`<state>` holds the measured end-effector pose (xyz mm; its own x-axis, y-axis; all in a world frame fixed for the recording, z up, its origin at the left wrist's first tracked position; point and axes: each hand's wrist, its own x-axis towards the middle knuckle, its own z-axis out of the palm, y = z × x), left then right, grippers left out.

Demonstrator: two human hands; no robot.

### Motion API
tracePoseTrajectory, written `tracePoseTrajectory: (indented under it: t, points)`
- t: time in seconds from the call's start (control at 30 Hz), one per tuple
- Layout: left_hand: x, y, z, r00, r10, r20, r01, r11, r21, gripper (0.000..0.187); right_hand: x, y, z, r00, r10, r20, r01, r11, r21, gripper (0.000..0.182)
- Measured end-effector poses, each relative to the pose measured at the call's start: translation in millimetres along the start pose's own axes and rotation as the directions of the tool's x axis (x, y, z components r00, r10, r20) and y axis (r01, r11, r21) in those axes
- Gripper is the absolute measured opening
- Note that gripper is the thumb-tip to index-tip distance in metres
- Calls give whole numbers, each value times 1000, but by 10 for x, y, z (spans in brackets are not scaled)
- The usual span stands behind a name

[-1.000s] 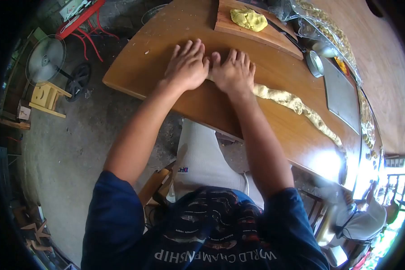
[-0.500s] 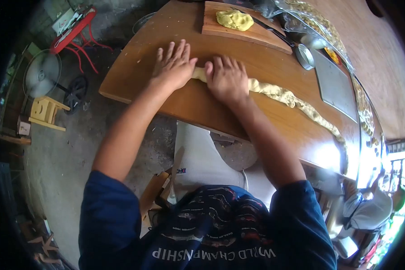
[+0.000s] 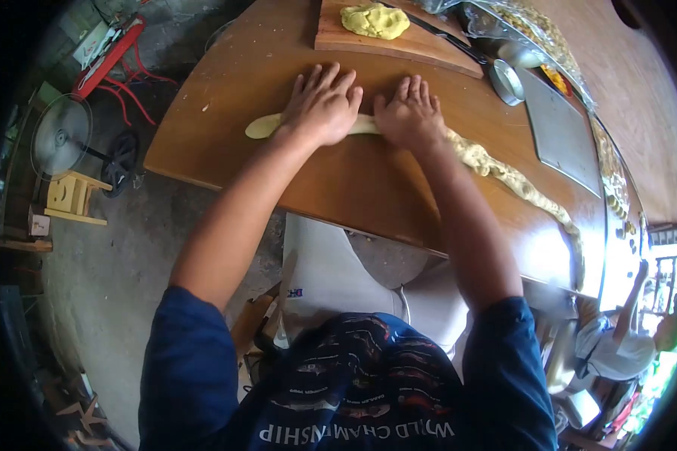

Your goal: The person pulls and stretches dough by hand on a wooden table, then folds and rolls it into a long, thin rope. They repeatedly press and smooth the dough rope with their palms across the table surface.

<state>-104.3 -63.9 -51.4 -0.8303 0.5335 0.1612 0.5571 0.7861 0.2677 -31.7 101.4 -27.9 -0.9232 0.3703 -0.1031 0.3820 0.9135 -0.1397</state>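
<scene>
A long rope of pale yellow dough [image 3: 496, 168] stretches across the wooden table [image 3: 353, 188], smooth at its rounded left end and lumpy toward the right. Flat on the smoother left part lies my left hand [image 3: 322, 107], fingers stretched out. My right hand [image 3: 411, 114] presses on the rope a little further right, its fingers also extended. Between the two hands a short piece of dough shows; the stretches beneath the palms are hidden.
A cutting board [image 3: 436, 56] at the back bears a yellow dough lump [image 3: 376, 21] and a knife [image 3: 440, 31]. Beside it stand a round metal tin [image 3: 507, 83] and a grey metal tray [image 3: 560, 135]. A fan [image 3: 62, 137] is at left; another person [image 3: 617, 349] sits at right.
Both hands have moved right across the table, still flat on the dough. The rope's rounded left end now shows past my left hand. The camera view has shifted slightly.
</scene>
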Motion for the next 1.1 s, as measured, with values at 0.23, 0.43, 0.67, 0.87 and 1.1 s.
tracePoseTrajectory:
  t: [0.23, 0.43, 0.67, 0.87, 1.1]
  points:
    - [394, -129, -24, 989, -40, -143, 45, 998, 33, 56, 267, 158, -14, 971, -176, -165, 191, 978, 78, 74]
    - [-723, -69, -25, 923, 277, -267, -263, 961, 86, 65, -572, 320, 117, 863, -433, -259, 433, 899, -60, 77]
    - [-1461, -263, -524, 984, 179, 1, -179, 983, -27, 65, -1128, -179, 40, 887, -405, -222, 409, 912, -29, 70]
    - [-633, -627, -290, 989, -131, -65, 141, 971, 194, 66, -325, -1022, -31, 915, -396, -74, 402, 888, 221, 60]
    - [243, -1161, -296, 947, -321, -31, 322, 941, 106, 66, 726, -1044, 124, 903, -307, -300, 342, 937, 73, 46]
